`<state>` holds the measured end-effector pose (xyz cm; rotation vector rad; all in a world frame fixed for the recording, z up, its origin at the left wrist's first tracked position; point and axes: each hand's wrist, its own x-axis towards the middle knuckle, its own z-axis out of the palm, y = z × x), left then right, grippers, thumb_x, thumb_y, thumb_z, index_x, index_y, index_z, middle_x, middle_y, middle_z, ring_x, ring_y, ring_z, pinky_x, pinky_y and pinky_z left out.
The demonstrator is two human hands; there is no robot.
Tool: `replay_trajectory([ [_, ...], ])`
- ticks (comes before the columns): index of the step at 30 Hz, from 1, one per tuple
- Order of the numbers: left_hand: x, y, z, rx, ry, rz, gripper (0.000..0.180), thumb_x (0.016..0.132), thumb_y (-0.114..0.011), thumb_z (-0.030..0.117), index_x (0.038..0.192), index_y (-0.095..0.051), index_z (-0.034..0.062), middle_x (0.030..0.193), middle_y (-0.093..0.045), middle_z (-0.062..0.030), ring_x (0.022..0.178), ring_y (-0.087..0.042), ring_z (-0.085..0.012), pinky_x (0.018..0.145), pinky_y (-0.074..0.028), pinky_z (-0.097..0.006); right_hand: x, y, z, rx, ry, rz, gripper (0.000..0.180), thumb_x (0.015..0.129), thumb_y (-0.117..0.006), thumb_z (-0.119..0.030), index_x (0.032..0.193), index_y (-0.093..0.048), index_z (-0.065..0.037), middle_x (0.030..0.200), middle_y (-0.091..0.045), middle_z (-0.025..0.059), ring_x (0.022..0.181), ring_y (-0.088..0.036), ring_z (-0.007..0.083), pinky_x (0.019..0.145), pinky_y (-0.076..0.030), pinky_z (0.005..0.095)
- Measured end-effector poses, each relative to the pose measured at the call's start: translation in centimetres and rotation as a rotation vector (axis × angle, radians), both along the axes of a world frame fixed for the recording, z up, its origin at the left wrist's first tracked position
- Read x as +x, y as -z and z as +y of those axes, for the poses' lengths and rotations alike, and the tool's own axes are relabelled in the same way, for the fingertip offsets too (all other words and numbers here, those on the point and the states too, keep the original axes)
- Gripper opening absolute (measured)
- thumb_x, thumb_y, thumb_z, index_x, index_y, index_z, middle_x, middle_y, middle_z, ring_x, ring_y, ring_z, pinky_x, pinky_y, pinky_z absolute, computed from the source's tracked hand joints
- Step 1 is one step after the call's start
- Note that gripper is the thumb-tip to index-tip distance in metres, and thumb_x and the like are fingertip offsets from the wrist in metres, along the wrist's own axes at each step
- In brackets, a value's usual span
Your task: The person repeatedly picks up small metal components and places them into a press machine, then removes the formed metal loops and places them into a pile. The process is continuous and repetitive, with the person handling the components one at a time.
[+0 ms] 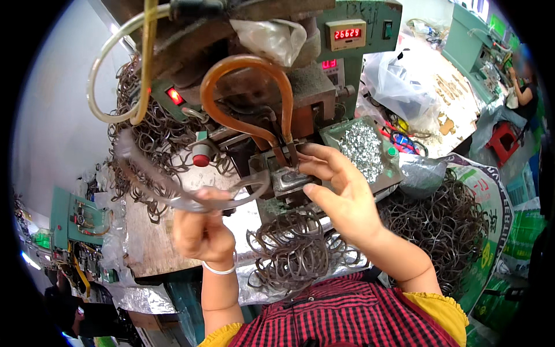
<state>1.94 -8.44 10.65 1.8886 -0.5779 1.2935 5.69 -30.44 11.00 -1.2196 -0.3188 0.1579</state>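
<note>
A smooth, curved strip (180,203) is pinched by the left hand (205,234), fingers closed, left of a metal block (287,180); the right hand (344,194) is positioned alongside, fingers half-parted, any grip indeterminable

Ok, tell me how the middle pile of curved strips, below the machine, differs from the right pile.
The middle pile is smaller; the right pile spreads wider. The middle pile sits between the forearms, the right pile beyond the right one, by the sack. Both are dark, curly tangles.
</note>
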Motion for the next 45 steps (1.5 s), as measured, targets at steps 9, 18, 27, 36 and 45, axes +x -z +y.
replay_trajectory([
  [9,2.3,1.9,-4.3,0.425,0.072,0.001,0.039,0.066,-0.067,-0.007,0.104,-0.072,0.0041,0.091,-0.067,-0.0105,0.068,-0.064,-0.0237,0.054,-0.049,-0.031,6.1,10.7,-8.2,-1.291,0.719,-0.585,0.019,0.076,-0.075,-0.014,0.092,-0.069,-0.006,0.126,-0.059,0.0182,0.131,-0.046,0.0375,0.092,-0.047,0.0508],
  [18,3.1,2.5,-4.3,0.421,0.119,-0.069,0.031,0.068,-0.071,-0.001,0.099,-0.071,0.0026,0.091,-0.065,-0.0091,0.066,-0.062,-0.0227,0.051,-0.047,-0.031,7.7,10.6,-8.8,-1.004,0.837,-0.531,0.010,0.082,-0.068,-0.011,0.088,-0.064,-0.005,0.097,-0.064,0.0109,0.098,-0.061,0.0327,0.082,-0.048,0.0434],
  [27,-1.9,2.5,-4.5,0.318,-0.099,0.187,0.034,0.064,-0.064,-0.013,0.095,-0.067,-0.0001,0.110,-0.067,-0.0205,0.081,-0.067,-0.0282,0.068,-0.053,-0.033,7.0,10.9,-9.4,-0.622,0.717,-0.304,0.014,0.090,-0.064,-0.004,0.102,-0.068,0.002,0.096,-0.069,0.0067,0.087,-0.063,0.0134,0.082,-0.048,0.0271],
  [36,2.9,4.0,10.1,0.299,-0.740,0.623,0.036,0.082,-0.062,0.003,0.116,-0.068,0.0139,0.089,-0.068,-0.0137,0.083,-0.066,-0.0323,0.072,-0.051,-0.042,4.7,8.9,-6.8,-0.515,0.616,-0.308,0.013,0.088,-0.066,-0.002,0.100,-0.065,0.001,0.090,-0.068,0.0043,0.085,-0.062,0.0115,0.081,-0.049,0.0266],
  [45,9.8,16.5,18.2,0.485,-0.645,1.080,0.040,0.094,-0.051,0.020,0.133,-0.058,0.0193,0.087,-0.069,-0.0236,0.081,-0.065,-0.0422,0.070,-0.049,-0.051,3.9,10.8,-9.2,-0.660,0.748,-0.339,0.012,0.088,-0.064,-0.002,0.098,-0.067,0.001,0.091,-0.069,0.0113,0.086,-0.065,0.0212,0.082,-0.049,0.0306],
])
